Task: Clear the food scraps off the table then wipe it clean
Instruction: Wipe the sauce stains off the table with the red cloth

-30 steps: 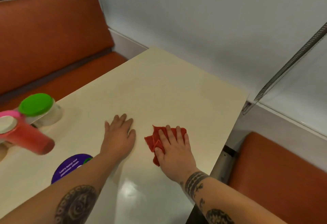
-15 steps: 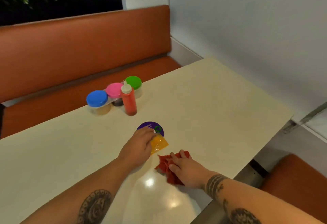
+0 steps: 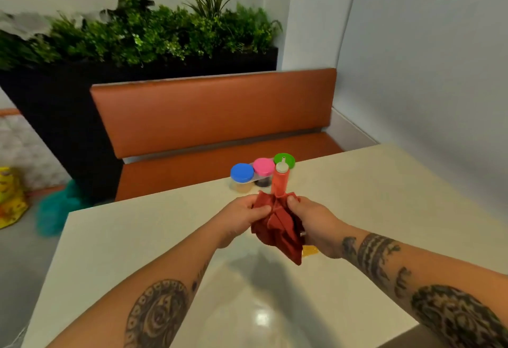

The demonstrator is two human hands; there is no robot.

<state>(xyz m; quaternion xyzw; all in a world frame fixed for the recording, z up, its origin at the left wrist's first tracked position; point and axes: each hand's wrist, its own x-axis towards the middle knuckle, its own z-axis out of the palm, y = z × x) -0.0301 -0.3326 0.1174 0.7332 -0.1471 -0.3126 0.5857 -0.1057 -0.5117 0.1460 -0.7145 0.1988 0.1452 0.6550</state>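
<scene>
Lifting the red cloth off the table is the change. Half a second ago it lay flat under the right hand near the right edge; now both hands hold it in the air over the middle of the table, short of the far edge. The left hand, which was then reaching to a yellow packet beside a purple sticker, has come across and pinches the cloth's upper left corner between thumb and curled fingers. The right hand grips the upper right the same way.

I judge that wiping has paused while the cloth is regathered or refolded, so the wipe is not done. A yellow scrap peeks out just under the right hand. I cannot tell whether it lies on the table or is held, and it looks like something left to clear.

The cloth is dark red and limp, bunched at the top where the hands meet. It hangs in soft crumpled folds to a point and throws a shadow on the glossy cream top. Beyond it, at the far edge, stand a red squeeze bottle and three lidded jars
</scene>
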